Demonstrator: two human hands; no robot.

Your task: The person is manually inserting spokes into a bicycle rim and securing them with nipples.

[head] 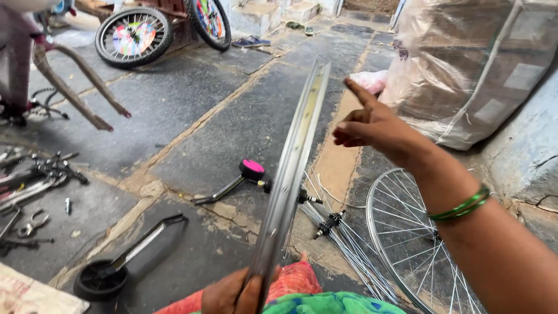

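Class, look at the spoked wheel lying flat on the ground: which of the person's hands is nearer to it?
Right. The right hand is raised just above the spoked wheel; the left hand grips the bare rim's lower end, off to the wheel's left.

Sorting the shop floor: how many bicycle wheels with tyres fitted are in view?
2. One tyred wheel stands at top left, a second tyred wheel right of it, partly cut off. Others may be out of view.

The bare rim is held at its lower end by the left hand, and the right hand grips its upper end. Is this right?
Not quite. The head view shows the left hand holding the bare rim at its lower end, but the right hand is raised beside the rim with a finger extended, not gripping it.
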